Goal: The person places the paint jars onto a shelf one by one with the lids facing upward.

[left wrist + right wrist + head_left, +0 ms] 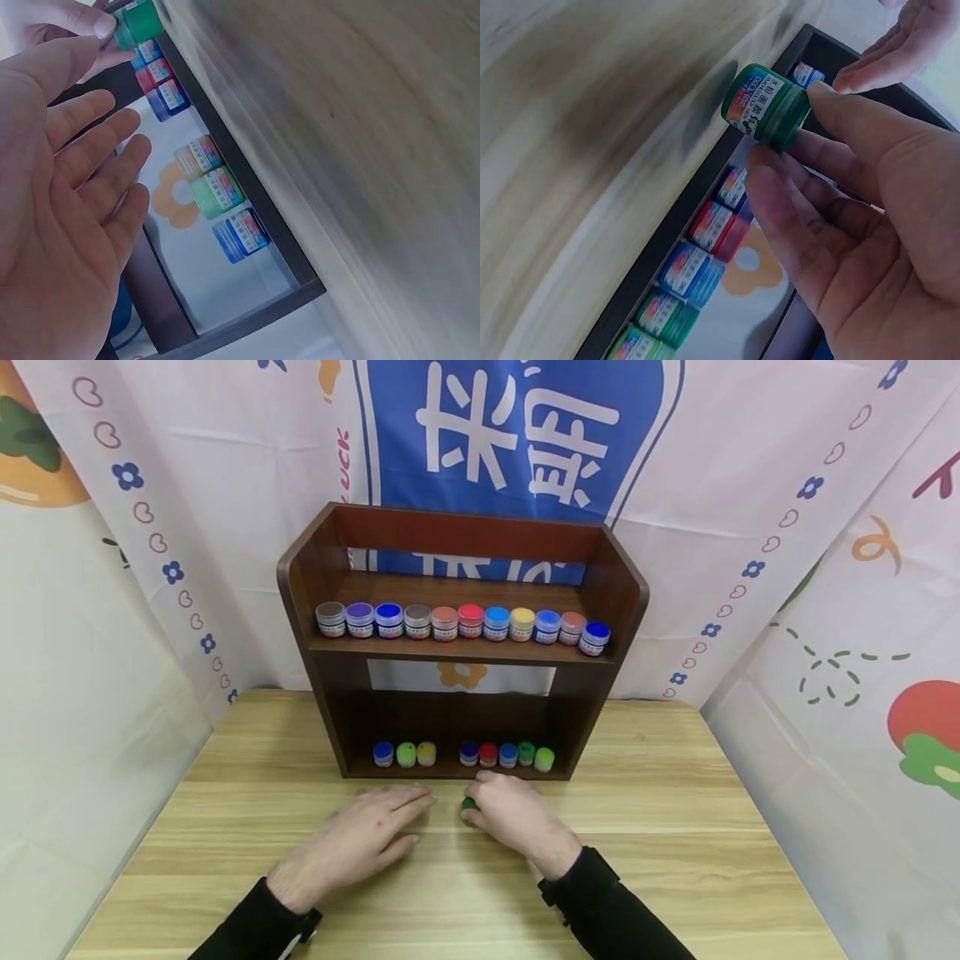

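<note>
In front of the shelf, my right hand pinches a green paint jar between thumb and fingers, close over the wooden table. The jar's printed label faces the right wrist camera. My left hand lies to its left with fingers extended and holds nothing; its palm shows in the left wrist view. On the lower shelf behind the hands, a blue jar, a light green jar and a yellow jar stand together. Past a gap are several more, including a red jar.
The dark brown two-tier shelf stands at the back of the table. Its upper tier bears a row of several paint jars, among them a pink-red jar. A printed cloth hangs behind and at both sides.
</note>
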The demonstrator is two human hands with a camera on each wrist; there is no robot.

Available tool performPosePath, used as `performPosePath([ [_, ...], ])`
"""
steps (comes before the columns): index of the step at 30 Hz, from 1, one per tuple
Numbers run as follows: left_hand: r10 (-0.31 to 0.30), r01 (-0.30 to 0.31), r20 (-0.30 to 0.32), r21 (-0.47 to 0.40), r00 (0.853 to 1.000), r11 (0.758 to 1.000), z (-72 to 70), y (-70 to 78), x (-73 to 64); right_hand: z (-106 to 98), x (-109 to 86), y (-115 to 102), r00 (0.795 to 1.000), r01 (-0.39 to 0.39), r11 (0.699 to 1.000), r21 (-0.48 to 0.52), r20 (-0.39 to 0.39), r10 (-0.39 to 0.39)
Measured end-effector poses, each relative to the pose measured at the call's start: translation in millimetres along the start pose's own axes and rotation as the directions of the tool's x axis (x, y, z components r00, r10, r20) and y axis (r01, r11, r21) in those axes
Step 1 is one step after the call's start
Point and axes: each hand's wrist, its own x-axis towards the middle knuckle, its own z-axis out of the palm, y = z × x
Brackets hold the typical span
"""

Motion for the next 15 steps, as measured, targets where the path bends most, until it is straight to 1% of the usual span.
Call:
performPosePath([
  [5,0.010,-0.009,-0.013,0.015,1.000,1.000,-1.3,-1.3,-0.4,4,2.6,-4,1.000,-0.009,1.000,-0.019,0.009,0.010],
  [8,0.006,-0.005,-0.005,0.014,1.000,1.000,-1.2,-0.9,0.6,7,3.3,-5,1.000,-0.011,1.000,-0.026,0.014,0.012],
  [11,0.001,-0.002,0.015,0.010,1.000,1.000,1.2,0.3,3.4,9,2.3,-1,1.000,0.010,1.000,-0.010,0.012,-0.010],
  [15,-0.011,0.011,0.029,0.000,1.000,1.000,5.3,4.5,8.7,9,-3.5,11,0.998,0.064,0.997,0.047,0.007,-0.064],
])
